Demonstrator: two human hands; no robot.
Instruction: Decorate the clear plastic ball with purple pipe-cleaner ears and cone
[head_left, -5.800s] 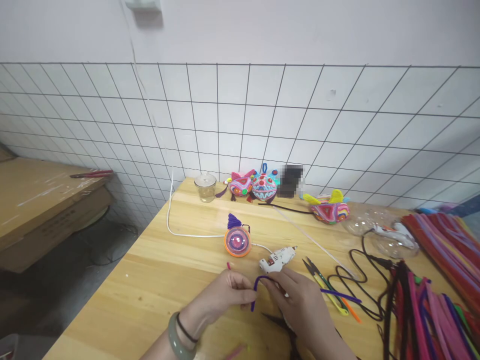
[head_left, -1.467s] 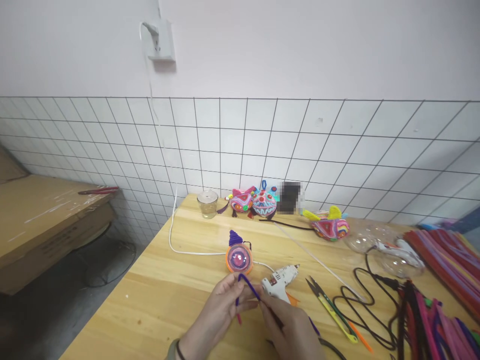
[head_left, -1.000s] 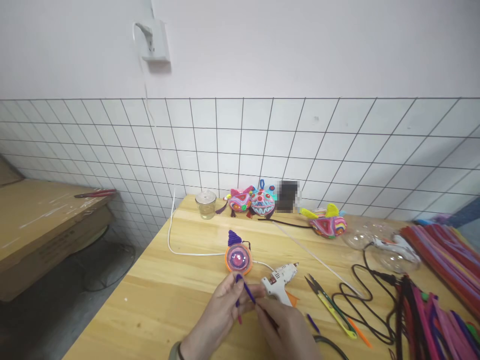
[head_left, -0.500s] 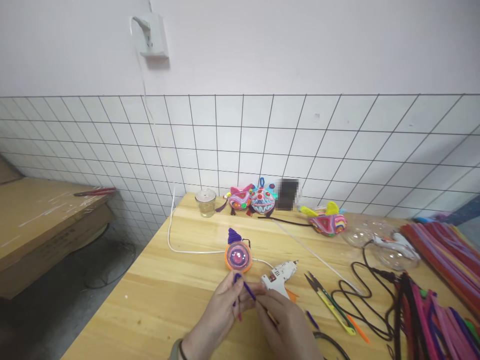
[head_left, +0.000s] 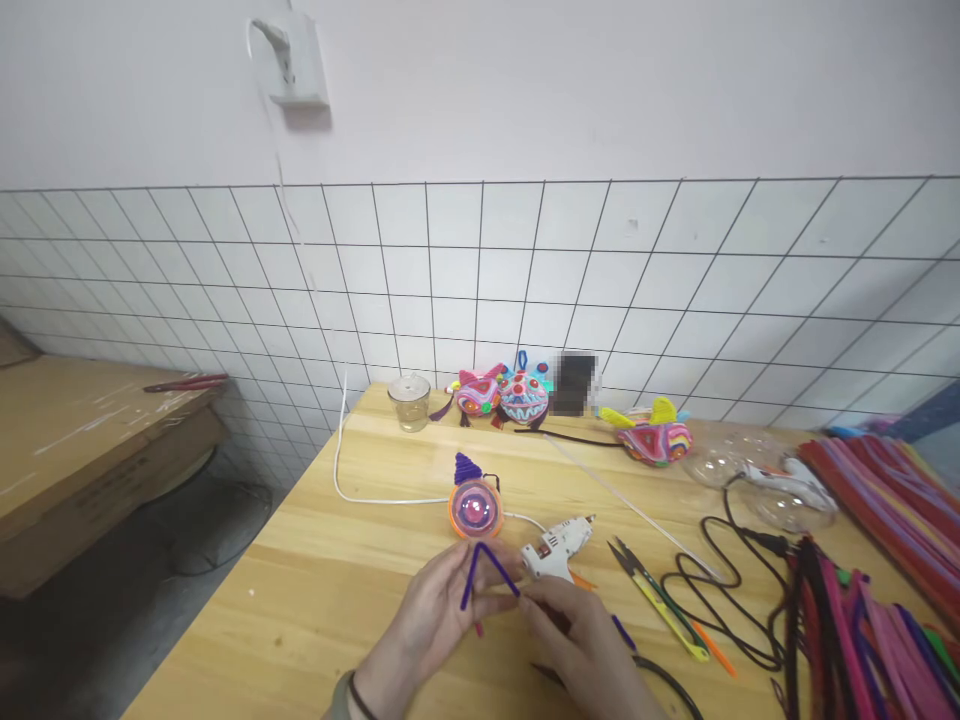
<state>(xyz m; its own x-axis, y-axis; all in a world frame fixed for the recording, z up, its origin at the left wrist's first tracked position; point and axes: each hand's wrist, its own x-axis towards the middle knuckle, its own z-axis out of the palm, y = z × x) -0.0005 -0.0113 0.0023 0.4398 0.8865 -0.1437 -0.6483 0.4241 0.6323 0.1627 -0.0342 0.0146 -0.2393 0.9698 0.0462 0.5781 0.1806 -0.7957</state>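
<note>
A dark purple pipe cleaner (head_left: 498, 566), bent into a sharp inverted V, stretches between my hands. My right hand (head_left: 574, 635) pinches its lower right end. My left hand (head_left: 435, 610) is beside the other leg with fingers curved and parted; whether they touch the strip is unclear. A small pink tip (head_left: 479, 630) shows below the left fingers. Just beyond my hands lies a round orange-rimmed piece (head_left: 475, 508) with a purple cone (head_left: 466, 468) at its top. A dark pointed tool (head_left: 547, 673) shows under my right hand.
A white glue gun (head_left: 559, 548), scissors (head_left: 656, 598) and a black cable (head_left: 735, 600) lie right of my hands. Pipe cleaners (head_left: 862, 640) fill the right side. A glass (head_left: 410, 402) and colourful fish-like crafts (head_left: 524, 395) stand along the wall.
The purple strip is now opened into a wider V. My left thumb has moved off its bend, and my right hand has shifted slightly right. The camera view has moved a little.
</note>
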